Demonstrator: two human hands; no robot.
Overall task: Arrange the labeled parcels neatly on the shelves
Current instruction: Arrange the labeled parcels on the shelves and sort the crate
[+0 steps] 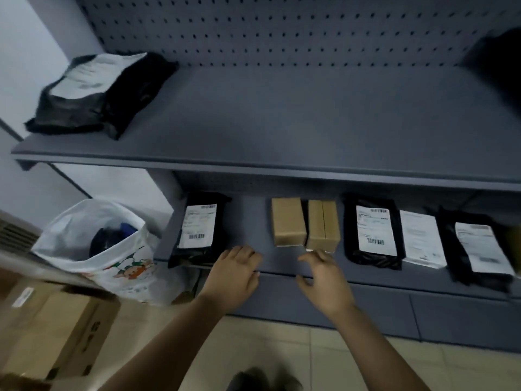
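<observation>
Just beyond both hands' fingertips, a plain cardboard box (287, 221) and a taped box (322, 224) sit side by side on the lower shelf (248, 218). The left hand (234, 275) and right hand (324, 280) are empty, with fingers loosely spread. To tidy the boxes, I'd cup their outer sides and square the fronts with the black parcel (201, 227) left of the left hand.

Bare lower shelf (248, 221) lane straight ahead of left grip (234, 273). Black parcel (200, 230) blocks its left; two cardboard boxes (287, 221) block ahead of right grip (324, 277). Upper shelf (282, 119) edge overhangs above both.
</observation>
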